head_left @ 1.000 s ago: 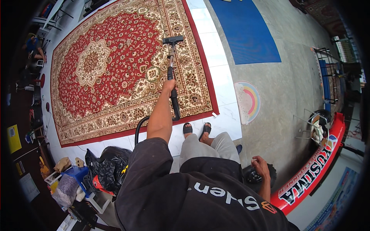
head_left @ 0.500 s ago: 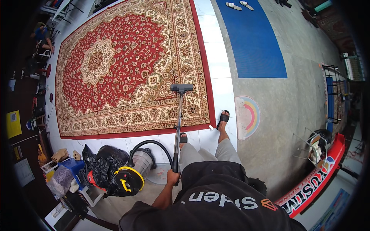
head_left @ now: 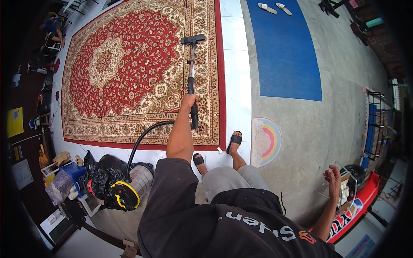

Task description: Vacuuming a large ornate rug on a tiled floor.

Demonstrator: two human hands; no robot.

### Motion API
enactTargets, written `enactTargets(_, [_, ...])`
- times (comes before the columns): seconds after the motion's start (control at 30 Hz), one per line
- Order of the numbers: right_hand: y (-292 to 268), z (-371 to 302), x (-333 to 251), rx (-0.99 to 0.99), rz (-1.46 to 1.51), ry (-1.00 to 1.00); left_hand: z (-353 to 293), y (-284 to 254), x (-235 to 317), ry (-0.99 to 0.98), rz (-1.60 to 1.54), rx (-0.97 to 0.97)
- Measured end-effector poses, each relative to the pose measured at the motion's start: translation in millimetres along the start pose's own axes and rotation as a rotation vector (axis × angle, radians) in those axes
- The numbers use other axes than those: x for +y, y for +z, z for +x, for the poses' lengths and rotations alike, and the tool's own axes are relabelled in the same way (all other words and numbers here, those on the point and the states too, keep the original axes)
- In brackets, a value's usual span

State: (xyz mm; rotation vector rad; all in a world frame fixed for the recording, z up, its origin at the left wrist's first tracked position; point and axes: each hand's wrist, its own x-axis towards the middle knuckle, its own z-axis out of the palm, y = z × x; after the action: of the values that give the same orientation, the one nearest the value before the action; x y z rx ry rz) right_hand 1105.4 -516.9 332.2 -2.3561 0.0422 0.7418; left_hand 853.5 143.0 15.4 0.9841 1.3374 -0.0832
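My left hand (head_left: 189, 102), arm stretched forward, is closed round the dark handle of a vacuum cleaner wand (head_left: 192, 69). The wide grey floor head (head_left: 192, 39) lies on the patterned border of a red and cream carpet (head_left: 129, 56). From the handle a black hose (head_left: 142, 137) curves back to the vacuum cleaner (head_left: 135, 182), which has a clear drum and a yellow-rimmed black lid. Out to the right, my right hand (head_left: 333, 178) is raised with its fingers apart and slightly bent, holding nothing. A metal-framed rack (head_left: 340, 195) is nearest to it.
Black plastic bags (head_left: 105, 170) stand against the vacuum cleaner's left side. Beyond white tiles lies a blue mat (head_left: 288, 56) with light slippers (head_left: 275, 8). A rainbow mat (head_left: 267, 142) is right of my feet. A red banner (head_left: 368, 193) lies lower right; another person (head_left: 53, 30) sits far left.
My left hand has pushed the wand forward, sliding the floor head farther up the carpet and slightly left. The hose has stretched out. My right hand has come into view at the right.
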Motion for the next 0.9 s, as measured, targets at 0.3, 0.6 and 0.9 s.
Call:
enactTargets(0.3, [50,-30,176,-0.345,-0.049,0.618,-194,15,-314,-0.158,0.309,0.165])
enactTargets(0.6, [49,-27,178,-0.502,-0.091,0.787,-366,8,-388,-0.321,0.309,0.115])
enactTargets(0.9, [40,64,17,-0.198,-0.02,0.091,-69,56,-161,-0.109,0.349,0.084])
